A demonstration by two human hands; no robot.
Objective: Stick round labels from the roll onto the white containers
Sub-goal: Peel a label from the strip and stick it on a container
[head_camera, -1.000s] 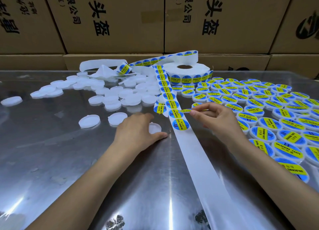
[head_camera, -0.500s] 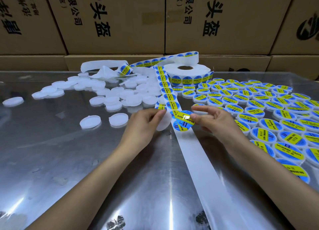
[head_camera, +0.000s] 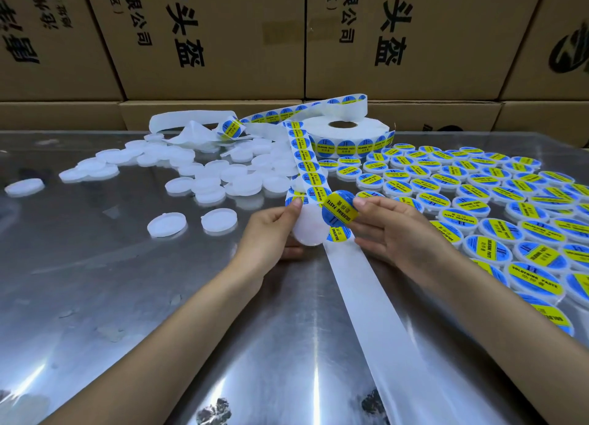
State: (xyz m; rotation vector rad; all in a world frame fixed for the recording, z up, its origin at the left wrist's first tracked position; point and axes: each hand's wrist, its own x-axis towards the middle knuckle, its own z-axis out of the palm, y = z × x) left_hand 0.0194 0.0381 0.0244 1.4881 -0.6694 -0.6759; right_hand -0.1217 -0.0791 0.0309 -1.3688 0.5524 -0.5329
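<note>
shiny metal table [head_camera: 95, 297], stacked cardboard boxes [head_camera: 223, 42] behind

Cartons [head_camera: 210, 39] cropped at top edge — print incomplete. Labelled containers [head_camera: 541, 265] run off right edge. Small print on held label [head_camera: 339, 212] partly illegible. Backing strip [head_camera: 382, 329] cut off at bottom edge.

I see a shiny metal table [head_camera: 95, 297]: plain white containers [head_camera: 207, 182] heaped far left, labelled containers [head_camera: 497, 208] in rows right, label roll [head_camera: 347, 134] far centre, backing strip [head_camera: 376, 303] running near.
</note>
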